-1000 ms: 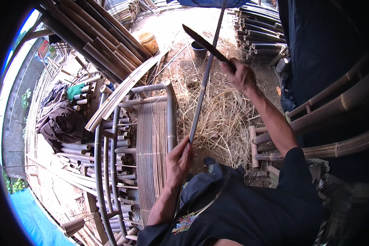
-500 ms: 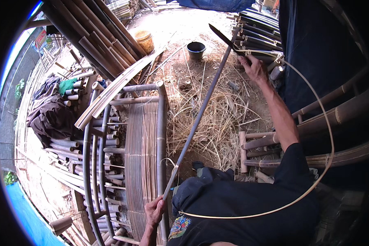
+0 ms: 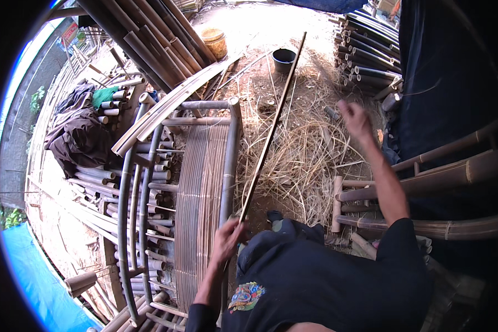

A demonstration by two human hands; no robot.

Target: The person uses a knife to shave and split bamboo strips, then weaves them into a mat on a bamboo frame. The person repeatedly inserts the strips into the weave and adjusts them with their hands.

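A long, narrow bamboo strip (image 3: 275, 124) slants up and away from me, its dark side and a pale cut edge showing. My left hand (image 3: 231, 238) is closed around its near end, beside the bamboo bench (image 3: 200, 188). Out to the right, apart from the strip, my right hand (image 3: 358, 123) is curled and smeared by motion. From it a faint dark blur of the knife (image 3: 330, 76) runs upward; the blade's outline is lost. Against the dark sheet at the right, a thin pale strand (image 3: 426, 90) shows faintly.
Shavings (image 3: 293, 149) litter the ground ahead, with a black bucket (image 3: 283, 60) and yellowish bucket (image 3: 214, 43) beyond. Cut bamboo poles (image 3: 368, 52) are stacked at the far right. Another bamboo frame (image 3: 365, 195) stands at my right. Dark cloth (image 3: 83, 130) lies on poles at left.
My right hand has moved down and away from the strip's far end. The long pale loop of sliver is gone from in front of me. The strip has turned steeper, and my view has swung left.
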